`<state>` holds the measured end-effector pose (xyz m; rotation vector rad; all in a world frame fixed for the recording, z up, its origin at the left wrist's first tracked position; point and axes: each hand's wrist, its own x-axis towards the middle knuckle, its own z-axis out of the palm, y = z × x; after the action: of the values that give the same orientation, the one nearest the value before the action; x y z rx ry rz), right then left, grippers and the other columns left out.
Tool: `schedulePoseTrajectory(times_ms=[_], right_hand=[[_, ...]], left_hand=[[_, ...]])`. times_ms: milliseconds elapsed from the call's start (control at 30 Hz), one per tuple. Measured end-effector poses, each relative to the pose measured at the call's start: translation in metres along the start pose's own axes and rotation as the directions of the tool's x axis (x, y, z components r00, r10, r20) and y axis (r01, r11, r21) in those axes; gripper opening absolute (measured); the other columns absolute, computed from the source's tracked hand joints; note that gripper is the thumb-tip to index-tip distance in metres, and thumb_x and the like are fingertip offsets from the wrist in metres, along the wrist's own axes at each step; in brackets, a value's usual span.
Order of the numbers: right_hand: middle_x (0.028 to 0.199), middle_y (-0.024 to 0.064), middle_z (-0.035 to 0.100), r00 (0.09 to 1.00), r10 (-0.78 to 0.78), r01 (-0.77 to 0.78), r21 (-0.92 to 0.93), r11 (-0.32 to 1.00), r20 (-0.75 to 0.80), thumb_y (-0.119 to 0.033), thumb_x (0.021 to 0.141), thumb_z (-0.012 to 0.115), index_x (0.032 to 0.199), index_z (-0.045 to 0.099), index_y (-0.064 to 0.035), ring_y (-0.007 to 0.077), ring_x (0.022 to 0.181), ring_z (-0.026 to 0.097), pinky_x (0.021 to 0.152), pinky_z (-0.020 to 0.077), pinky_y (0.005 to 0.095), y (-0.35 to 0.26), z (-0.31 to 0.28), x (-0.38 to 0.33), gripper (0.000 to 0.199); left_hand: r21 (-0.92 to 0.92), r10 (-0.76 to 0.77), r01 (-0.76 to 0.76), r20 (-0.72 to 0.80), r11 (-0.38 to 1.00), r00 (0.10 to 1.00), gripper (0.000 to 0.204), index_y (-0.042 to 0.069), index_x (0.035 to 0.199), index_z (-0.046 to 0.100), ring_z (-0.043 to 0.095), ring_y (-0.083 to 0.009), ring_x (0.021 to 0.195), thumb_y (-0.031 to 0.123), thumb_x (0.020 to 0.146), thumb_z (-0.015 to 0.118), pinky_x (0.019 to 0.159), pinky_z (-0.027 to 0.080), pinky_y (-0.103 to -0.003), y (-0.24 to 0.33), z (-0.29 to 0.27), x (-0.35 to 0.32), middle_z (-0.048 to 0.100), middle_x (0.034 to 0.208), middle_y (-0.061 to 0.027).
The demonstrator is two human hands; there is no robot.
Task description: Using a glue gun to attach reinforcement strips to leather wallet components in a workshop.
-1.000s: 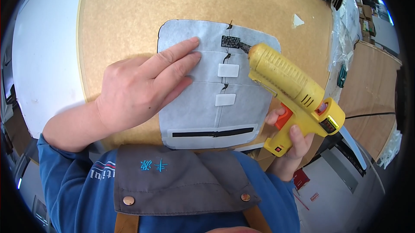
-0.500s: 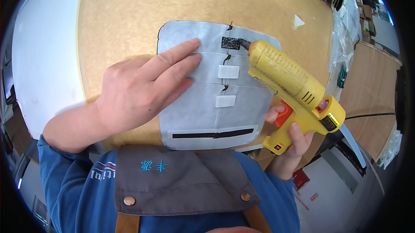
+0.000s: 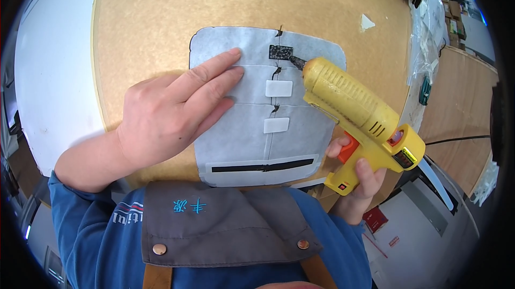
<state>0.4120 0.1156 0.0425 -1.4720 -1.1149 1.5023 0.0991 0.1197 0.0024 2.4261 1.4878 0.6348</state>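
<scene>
Head view: left hand (image 3: 171,115) flat on fabric panel (image 3: 241,139), glue gun (image 3: 357,109) nozzle near top edge

Bright, even overhead light, colours true. Soft short shadow under left hand (image 3: 171,117) on tan counter (image 3: 161,21). Mild sheen on yellow glue gun (image 3: 359,112). Centre sharp. Strong fisheye bend toward rim, black vignette in corners, far right background washed out and slightly soft.

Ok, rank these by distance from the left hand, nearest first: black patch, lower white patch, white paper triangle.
Measured from the left hand in the head view:
1. Lower white patch, just right of the fingers.
2. Black patch, up-right, by the glue gun's tip.
3. White paper triangle, far upper right on the board.
</scene>
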Motion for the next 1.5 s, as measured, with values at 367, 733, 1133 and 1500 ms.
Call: schedulePoseTrajectory(times_ms=[367, 733, 1133, 1500], right_hand=[[0.109, 0.0198, 0.062, 0.995, 0.050, -0.066, 0.188, 0.980, 0.090, -0.009, 0.082, 0.061, 0.134, 0.045, 0.0042, 0.0284, 0.097, 0.065, 0.088, 0.0517, 0.0399, -0.003, -0.007, -0.008, 0.055], [0.107, 0.0225, 0.063, 0.978, -0.051, -0.042, 0.429, 0.902, 0.203, -0.024, 0.084, 0.065, 0.133, 0.044, 0.0071, 0.0341, 0.089, 0.068, 0.078, 0.0553, 0.0398, 0.023, -0.045, 0.000, 0.061], [0.105, 0.0087, 0.061, 0.944, -0.005, 0.264, 0.744, 0.614, -0.330, -0.036, 0.097, 0.052, 0.120, 0.055, -0.0021, 0.0233, 0.094, 0.064, 0.064, 0.0534, 0.0283, 0.053, -0.192, -0.009, 0.041], [0.097, 0.0128, 0.066, 0.991, 0.005, 0.085, 0.640, 0.764, -0.137, -0.035, 0.099, 0.054, 0.124, 0.055, -0.0012, 0.0209, 0.079, 0.069, 0.062, 0.0585, 0.0281, 0.063, -0.236, -0.002, 0.042]], left_hand=[[-0.003, 0.016, -0.016, 0.017, 1.000, 1.000, 0.041, 0.006, 0.115, 0.068, 0.068, -0.0176, 0.069, 0.011, 0.075, 0.078, 0.059, 0.054, -0.028, 0.004, -0.004, 0.005, 0.066, 0.128, -0.0084], [-0.027, -0.066, 0.066, 0.011, 0.997, 0.998, 0.041, 0.007, 0.117, 0.067, 0.067, -0.0187, 0.068, 0.008, 0.077, 0.076, 0.060, 0.055, -0.028, 0.013, 0.000, 0.007, 0.065, 0.127, -0.0109], [-0.470, -0.434, 0.358, -0.060, 0.807, 0.899, 0.049, 0.004, 0.132, 0.052, 0.032, -0.0019, 0.055, 0.001, 0.083, 0.062, 0.051, 0.027, -0.017, 0.022, -0.028, -0.021, 0.065, 0.110, -0.0015], [-0.814, -0.481, 0.371, 0.568, -0.447, 0.667, 0.043, 0.001, 0.140, 0.041, 0.062, -0.0226, 0.117, -0.004, 0.098, 0.041, 0.094, 0.057, -0.028, 0.078, -0.045, -0.057, 0.056, 0.127, -0.0155]])
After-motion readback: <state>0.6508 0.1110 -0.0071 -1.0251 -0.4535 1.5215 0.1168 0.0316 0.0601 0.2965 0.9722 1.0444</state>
